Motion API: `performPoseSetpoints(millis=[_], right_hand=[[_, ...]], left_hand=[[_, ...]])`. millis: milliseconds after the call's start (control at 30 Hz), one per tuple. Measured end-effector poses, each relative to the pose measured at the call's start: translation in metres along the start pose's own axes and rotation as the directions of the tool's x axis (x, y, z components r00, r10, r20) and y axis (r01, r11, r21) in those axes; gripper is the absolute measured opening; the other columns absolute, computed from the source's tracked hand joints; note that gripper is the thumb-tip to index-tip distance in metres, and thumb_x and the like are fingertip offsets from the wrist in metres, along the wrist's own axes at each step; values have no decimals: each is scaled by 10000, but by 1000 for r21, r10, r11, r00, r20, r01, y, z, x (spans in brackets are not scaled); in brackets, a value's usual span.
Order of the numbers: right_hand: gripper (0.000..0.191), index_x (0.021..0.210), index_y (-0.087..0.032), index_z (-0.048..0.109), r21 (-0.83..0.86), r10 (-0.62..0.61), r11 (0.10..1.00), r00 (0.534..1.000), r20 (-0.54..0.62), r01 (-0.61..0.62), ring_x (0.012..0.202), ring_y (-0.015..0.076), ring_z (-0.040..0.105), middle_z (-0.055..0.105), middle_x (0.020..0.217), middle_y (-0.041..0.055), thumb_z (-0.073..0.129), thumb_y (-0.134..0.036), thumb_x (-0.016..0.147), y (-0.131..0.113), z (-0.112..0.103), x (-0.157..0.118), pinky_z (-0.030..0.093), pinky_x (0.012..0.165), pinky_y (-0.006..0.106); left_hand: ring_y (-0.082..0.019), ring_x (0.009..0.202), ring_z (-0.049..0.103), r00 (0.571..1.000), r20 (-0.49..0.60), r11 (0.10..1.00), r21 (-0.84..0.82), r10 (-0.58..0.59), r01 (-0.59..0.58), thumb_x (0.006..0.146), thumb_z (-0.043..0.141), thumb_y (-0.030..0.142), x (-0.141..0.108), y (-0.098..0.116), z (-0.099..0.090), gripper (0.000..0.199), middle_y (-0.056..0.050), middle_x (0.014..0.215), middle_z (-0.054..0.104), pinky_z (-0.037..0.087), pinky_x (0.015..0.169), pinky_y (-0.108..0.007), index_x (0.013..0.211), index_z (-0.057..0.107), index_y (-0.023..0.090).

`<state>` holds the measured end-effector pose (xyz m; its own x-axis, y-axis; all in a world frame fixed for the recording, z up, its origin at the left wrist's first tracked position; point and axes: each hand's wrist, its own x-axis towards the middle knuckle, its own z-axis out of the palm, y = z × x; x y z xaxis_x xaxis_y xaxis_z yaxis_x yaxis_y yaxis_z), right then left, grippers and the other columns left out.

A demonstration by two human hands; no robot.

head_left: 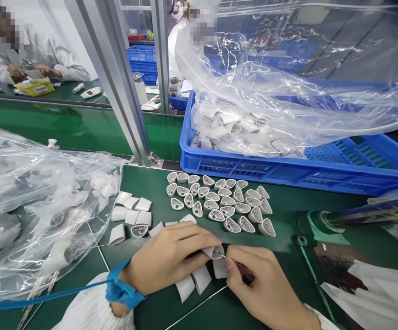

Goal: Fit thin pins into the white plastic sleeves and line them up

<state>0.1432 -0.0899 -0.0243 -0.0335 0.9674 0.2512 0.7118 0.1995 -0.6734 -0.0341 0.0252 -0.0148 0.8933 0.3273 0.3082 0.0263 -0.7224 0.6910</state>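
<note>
My left hand, a blue band round its wrist, is closed on a small white plastic shell with its hollow end turned to the right. Pinched in my right hand is a thin metal wire, its tip at the shell's opening. How deep it reaches is hidden. Below my hands lie more white shells. A long thin rod runs under my right hand; I cannot tell whether it joins the held wire. Several shells stand in rows beyond, openings up, and others lie at left.
A blue crate holds a clear bag of white shells. Another plastic bag covers the left side. A metal post rises at the table's back edge. A dark cylindrical bar lies right. A co-worker's hands work across.
</note>
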Motion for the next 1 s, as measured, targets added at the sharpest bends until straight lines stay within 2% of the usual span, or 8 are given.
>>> performPoseSetpoints(millis=[367, 433, 533, 667, 733, 800, 900, 1000], right_hand=[[300, 661, -187, 371, 29, 95, 995, 988, 124, -99, 498, 71, 406, 428, 573, -51, 390, -156, 959, 3, 2, -2, 296, 469, 183], [307, 653, -186, 346, 11, 75, 997, 993, 87, -76, 482, 68, 381, 400, 559, -57, 412, -151, 951, 3, 2, -1, 279, 457, 188], [335, 644, -179, 271, -50, 2, 999, 999, -53, -4, 452, 62, 312, 317, 537, -63, 443, -138, 929, 2, 1, 0, 241, 439, 199], [370, 657, -186, 283, -50, 6, 999, 983, -186, -16, 446, 70, 280, 256, 554, -61, 444, -205, 989, 4, -2, -2, 233, 432, 201], [373, 672, -200, 355, -21, 89, 996, 991, -103, -92, 438, 78, 296, 253, 547, -64, 445, -292, 1021, 9, -3, -3, 239, 426, 206], [330, 742, -222, 470, -30, 201, 980, 976, 84, -199, 434, 91, 336, 288, 541, -68, 447, -391, 1025, 15, -2, -4, 248, 417, 208], [243, 947, -272, 577, -111, 333, 943, 888, 318, -314, 496, 121, 449, 401, 583, -56, 478, -490, 988, 23, -1, -6, 298, 439, 194], [229, 1067, -329, 589, -175, 380, 925, 832, 405, -337, 669, 164, 565, 507, 664, -33, 563, -510, 929, 28, -1, -11, 387, 550, 192]], left_hand=[[-189, 942, 668, 993, -35, 990, 88, 111, -108, 1008, 503, 165, -3, -2, 5, 209, -79, 1095, 720, 563, 849, -300, 1197, 592, 167], [-197, 977, 673, 988, -44, 985, 90, 151, -147, 1007, 503, 150, -3, -2, 7, 216, -87, 1111, 724, 562, 887, -308, 1203, 592, 154], [-189, 963, 687, 989, -63, 990, 60, 134, -130, 998, 523, 154, -2, 0, 7, 213, -78, 1112, 729, 567, 874, -292, 1198, 596, 166], [-180, 971, 686, 982, -187, 998, 57, -26, 37, 949, 607, 183, -2, -2, -15, 201, -52, 1081, 723, 552, 863, -275, 1149, 600, 204], [-181, 935, 682, 947, -282, 973, 120, -155, 195, 914, 639, 197, -6, -9, -32, 178, -39, 1040, 707, 546, 831, -282, 1088, 605, 209], [-178, 871, 677, 904, -346, 927, 182, -252, 328, 896, 643, 223, -12, -18, -49, 146, -22, 989, 690, 538, 790, -290, 1035, 600, 210], [-200, 875, 669, 868, -360, 855, 262, -343, 447, 903, 615, 271, -20, -34, -62, 126, -5, 954, 687, 515, 776, -319, 1014, 585, 219], [-229, 911, 657, 829, -388, 780, 327, -404, 533, 913, 602, 299, -22, -46, -59, 108, -9, 962, 695, 490, 809, -368, 986, 582, 222]])
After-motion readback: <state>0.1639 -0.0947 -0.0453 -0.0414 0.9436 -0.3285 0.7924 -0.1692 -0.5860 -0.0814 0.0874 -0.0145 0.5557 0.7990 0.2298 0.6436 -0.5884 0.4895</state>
